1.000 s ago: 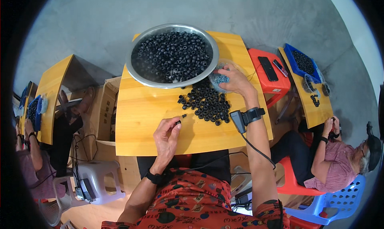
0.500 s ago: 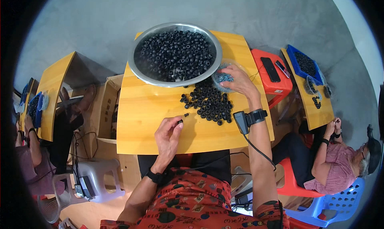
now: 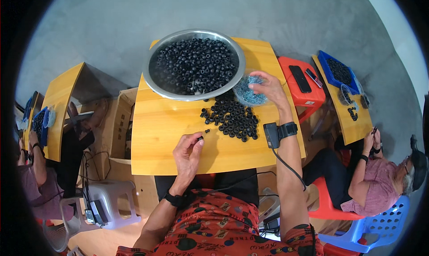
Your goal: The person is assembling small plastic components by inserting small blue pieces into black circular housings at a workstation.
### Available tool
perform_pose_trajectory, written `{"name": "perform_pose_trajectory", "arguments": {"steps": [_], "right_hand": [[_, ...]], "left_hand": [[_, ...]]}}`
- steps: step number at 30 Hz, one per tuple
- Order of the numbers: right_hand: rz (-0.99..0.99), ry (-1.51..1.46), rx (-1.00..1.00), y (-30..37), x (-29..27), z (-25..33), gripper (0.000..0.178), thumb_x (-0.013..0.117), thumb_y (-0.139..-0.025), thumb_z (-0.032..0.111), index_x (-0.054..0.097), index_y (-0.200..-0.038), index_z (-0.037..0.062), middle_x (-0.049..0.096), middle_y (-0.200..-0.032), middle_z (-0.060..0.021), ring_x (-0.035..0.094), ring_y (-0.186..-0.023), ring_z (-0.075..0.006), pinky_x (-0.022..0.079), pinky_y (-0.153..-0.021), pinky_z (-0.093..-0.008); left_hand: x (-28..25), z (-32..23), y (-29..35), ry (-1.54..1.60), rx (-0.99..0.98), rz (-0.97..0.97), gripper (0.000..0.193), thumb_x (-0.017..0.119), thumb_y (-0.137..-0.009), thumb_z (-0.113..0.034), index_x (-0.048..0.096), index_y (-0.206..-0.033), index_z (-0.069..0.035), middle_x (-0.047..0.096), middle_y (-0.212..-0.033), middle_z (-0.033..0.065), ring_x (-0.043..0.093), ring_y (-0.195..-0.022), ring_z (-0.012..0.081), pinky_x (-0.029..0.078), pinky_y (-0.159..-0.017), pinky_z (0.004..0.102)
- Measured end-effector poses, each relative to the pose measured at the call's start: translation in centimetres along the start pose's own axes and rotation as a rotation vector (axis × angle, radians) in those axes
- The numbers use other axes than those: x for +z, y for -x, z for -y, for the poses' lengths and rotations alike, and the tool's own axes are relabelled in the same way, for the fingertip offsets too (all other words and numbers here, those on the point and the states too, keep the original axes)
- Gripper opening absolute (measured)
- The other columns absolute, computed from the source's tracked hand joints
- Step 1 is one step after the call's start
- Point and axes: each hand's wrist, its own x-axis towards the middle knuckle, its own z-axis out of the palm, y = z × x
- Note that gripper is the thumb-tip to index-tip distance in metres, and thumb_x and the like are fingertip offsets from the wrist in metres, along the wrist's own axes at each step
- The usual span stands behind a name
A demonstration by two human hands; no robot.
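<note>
left hand: at 7 o'clock on the yellow table (image 3: 165, 122), your left hand (image 3: 187, 152) pinches a small black piece (image 3: 199, 139) between thumb and forefinger, the other fingers curled in beside them.
right hand: at 2 o'clock, your right hand (image 3: 271, 90) hangs over a clear tub (image 3: 236, 95) of blue bits (image 3: 243, 87), fingers curved; whether the tips meet or grip a bit cannot be told.
bowl: a wide steel bowl (image 3: 187, 97) at 11 o'clock holds a thick layer of black rings (image 3: 194, 66), lying every which way.
pile: at 5 o'clock from the bowl, a loose pile (image 3: 234, 117) of similar rings spreads on the wood below the tub, a few strays at its 9 o'clock edge.
lone bit: a small dark bit (image 3: 207, 131) lies at 1 o'clock from your left fingertips, touching nothing but the table.
done so far: hard to judge; one piece sits in your grip, and whether any rings in the pile have been worked on is too small to see.
left over: plenty, by the look of it, with the bowl well filled and the tub well stocked.
sidelines: a red stool (image 3: 319, 94) at 2 o'clock, just past the table's edge, bears two phones (image 3: 300, 79); at 4 o'clock a co-worker (image 3: 371, 184) sits by another table, where a blue tray (image 3: 328, 72) holds dark pieces.
</note>
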Motion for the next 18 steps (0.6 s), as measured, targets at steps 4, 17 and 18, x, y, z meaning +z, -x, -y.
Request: {"name": "perform_pose_trajectory", "arguments": {"steps": [4, 17, 18], "right_hand": [[-0.039, 0.033, 0.054, 0.4, 0.1, 0.0, 0.038, 0.075, -0.076, 0.006, 0.066, -0.113, 0.008, 0.062, -0.086, -0.0008, 0.061, -0.071, -0.0082, 0.05, -0.06, -0.0213], [-0.127, -0.128, 0.092, 10.5, -2.4, 1.2, 0.037, 0.072, -0.081, 0.004, 0.062, -0.117, 0.0038, 0.064, -0.095, -0.0033, 0.062, -0.077, -0.0103, 0.052, -0.068, -0.0239], [-0.093, -0.133, 0.141, 11.2, -2.1, 0.1, 0.037, 0.072, -0.082, 0.004, 0.062, -0.117, 0.0037, 0.064, -0.097, -0.0036, 0.062, -0.078, -0.0108, 0.052, -0.069, -0.0252]], "left_hand": [[0.0, 0.0, 0.0, -0.013, -0.004, 0.007, 0.019, 0.065, -0.087, -0.001, 0.066, -0.106, 0.001, 0.057, -0.088, 0.0033, 0.053, -0.079, 0.0104, 0.045, -0.074, 0.0228], [-0.2, 0.4, -0.1, 0.034, -0.007, 0.022, 0.019, 0.063, -0.087, 0.001, 0.066, -0.106, 0.001, 0.054, -0.088, 0.001, 0.051, -0.081, 0.009, 0.044, -0.075, 0.0213], [-0.2, 0.4, -0.1, 0.052, -0.008, 0.02, 0.019, 0.063, -0.087, 0.001, 0.066, -0.106, 0.001, 0.054, -0.088, 0.0007, 0.051, -0.081, 0.0087, 0.044, -0.075, 0.0209]]}}
